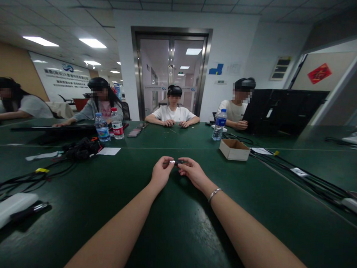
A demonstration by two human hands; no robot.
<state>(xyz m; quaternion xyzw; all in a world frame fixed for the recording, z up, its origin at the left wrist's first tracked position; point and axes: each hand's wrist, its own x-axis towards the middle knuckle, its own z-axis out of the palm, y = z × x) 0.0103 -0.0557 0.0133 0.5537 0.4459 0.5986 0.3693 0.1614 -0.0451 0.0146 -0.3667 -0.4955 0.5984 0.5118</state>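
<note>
Just above the green table (170, 212), near its middle, my two hands meet around a small slim object (176, 162). Its left part looks silvery and its right part dark; it is too small to name. My left hand (161, 173) pinches the silvery end between thumb and fingers. The dark end is in the fingertips of my right hand (194, 173), whose wrist wears a silver bracelet (214, 194). My fingers cover part of the object.
An open cardboard box (234, 150) stands ahead on the right, near a water bottle (219, 125). Two bottles (102, 127) and black cables (81, 148) are at left. More cables (308, 177) run along the right. Several people sit around the table.
</note>
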